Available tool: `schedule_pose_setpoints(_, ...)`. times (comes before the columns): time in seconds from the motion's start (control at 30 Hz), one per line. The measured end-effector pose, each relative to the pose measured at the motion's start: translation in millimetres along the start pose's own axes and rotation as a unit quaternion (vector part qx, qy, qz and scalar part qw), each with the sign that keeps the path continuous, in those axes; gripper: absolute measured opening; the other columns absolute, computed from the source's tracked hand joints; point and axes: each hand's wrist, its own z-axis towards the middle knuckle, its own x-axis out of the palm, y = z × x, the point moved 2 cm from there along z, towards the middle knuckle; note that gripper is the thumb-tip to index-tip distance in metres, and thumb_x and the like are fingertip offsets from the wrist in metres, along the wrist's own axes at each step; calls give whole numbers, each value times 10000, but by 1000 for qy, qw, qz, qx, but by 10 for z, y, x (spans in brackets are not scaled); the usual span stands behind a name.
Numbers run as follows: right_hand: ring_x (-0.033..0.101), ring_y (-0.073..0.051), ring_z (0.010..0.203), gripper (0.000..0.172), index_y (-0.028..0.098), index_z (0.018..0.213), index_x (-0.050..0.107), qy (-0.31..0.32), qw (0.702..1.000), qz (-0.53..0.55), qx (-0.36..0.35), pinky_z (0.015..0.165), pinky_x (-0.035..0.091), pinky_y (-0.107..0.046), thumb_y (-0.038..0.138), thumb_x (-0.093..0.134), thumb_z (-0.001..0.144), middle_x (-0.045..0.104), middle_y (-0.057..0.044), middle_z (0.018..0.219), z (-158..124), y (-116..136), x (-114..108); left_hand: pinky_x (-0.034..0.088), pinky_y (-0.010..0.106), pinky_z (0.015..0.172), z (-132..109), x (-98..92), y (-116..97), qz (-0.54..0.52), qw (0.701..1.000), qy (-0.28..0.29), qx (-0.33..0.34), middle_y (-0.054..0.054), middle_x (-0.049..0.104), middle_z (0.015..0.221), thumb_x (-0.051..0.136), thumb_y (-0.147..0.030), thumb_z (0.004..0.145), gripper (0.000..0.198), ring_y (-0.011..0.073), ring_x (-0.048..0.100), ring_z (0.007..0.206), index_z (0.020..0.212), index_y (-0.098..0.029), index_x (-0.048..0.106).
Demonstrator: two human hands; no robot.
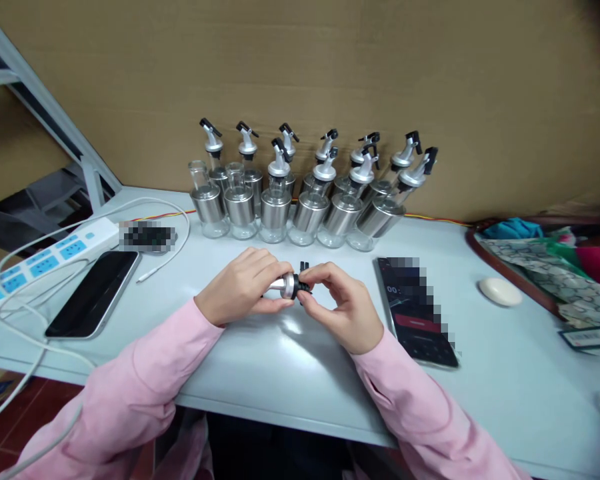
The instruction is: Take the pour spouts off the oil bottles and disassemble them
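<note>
My left hand (pixel 243 287) and my right hand (pixel 343 307) meet over the middle of the white table (pixel 280 373). Together they grip a small silver pourer cap (pixel 289 285) with a black spout end. The left fingers wrap its silver body, while the right fingertips pinch the black end. Behind them stand several glass dispenser bottles (pixel 307 217) with steel sleeves. Most carry silver and black pourer tops; two at the left (pixel 205 200) have bare open necks.
A dark phone (pixel 93 293) lies at the left beside a white power strip (pixel 45 257) and white cables. Another phone with a lit screen (pixel 415 313) lies to the right. A white oval object (pixel 500 291) and a tray of cloth (pixel 545 267) sit far right. Cardboard backs the table.
</note>
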Motion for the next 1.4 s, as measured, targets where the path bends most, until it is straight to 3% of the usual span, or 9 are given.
schedule_pose_setpoints(0.6,563,-158,737,173,201,824,525,-34,996,-2,-85,695,473,-328,91,595,711,595,-25,774,10,135,50,388,277,608,9,-155,12,-36,999,-35,-14,16,525,657,349,-524,863,414,142,475,624,845,-146,516)
schedule_pose_setpoints(0.7,552,-162,742,181,207,813,530,-70,990,-41,-115,692,466,-334,67,574,707,579,-25,776,25,150,-53,402,259,594,-84,-271,161,-87,991,-84,-65,11,529,703,354,-480,878,360,124,483,625,846,-158,512)
schedule_pose_setpoints(0.77,537,-160,731,181,207,812,543,-97,987,-78,-106,671,461,-325,63,562,704,561,-30,789,33,138,-142,394,248,566,-192,-349,349,-77,968,-181,-159,11,538,779,352,-455,886,336,108,469,615,895,-160,512)
schedule_pose_setpoints(0.8,532,-154,716,179,205,821,554,-89,987,-90,-98,657,461,-314,66,557,707,557,-35,800,36,129,-168,400,248,577,-241,-354,442,-64,961,-184,-195,8,530,797,383,-443,877,318,109,467,626,943,-159,510)
schedule_pose_setpoints(0.87,530,-139,688,164,198,841,581,-19,991,-100,-89,631,467,-283,86,553,726,565,-42,817,31,111,-152,430,269,677,-308,-309,587,-36,964,-135,-227,19,532,852,462,-397,848,298,134,499,730,1011,-150,496)
schedule_pose_setpoints(0.93,539,-124,655,120,189,848,608,88,987,-100,-85,610,473,-252,131,571,749,576,-41,791,2,87,-60,432,295,758,-338,-208,667,-32,970,-44,-236,45,537,928,472,-344,846,316,158,513,822,1088,-141,468)
schedule_pose_setpoints(1.07,543,-109,594,185,168,884,628,215,971,-101,-35,586,492,-238,239,667,717,582,-33,770,-92,1,157,420,328,828,-344,-22,662,-47,969,54,-237,72,536,1003,447,-313,858,357,178,515,901,1171,-142,428)
schedule_pose_setpoints(1.2,569,-108,630,358,153,1030,567,245,967,-69,20,633,523,-265,147,670,687,571,-66,923,-154,-61,239,418,324,846,-344,91,601,-82,964,77,-240,76,531,1062,451,-324,861,373,181,510,937,1192,-156,418)
schedule_pose_setpoints(1.4,592,-135,755,271,159,974,538,221,974,-31,34,708,528,-291,72,560,718,578,-71,925,-165,-56,228,426,319,837,-334,191,575,-115,961,75,-238,76,526,1069,451,-327,864,386,175,511,921,1205,-155,397)
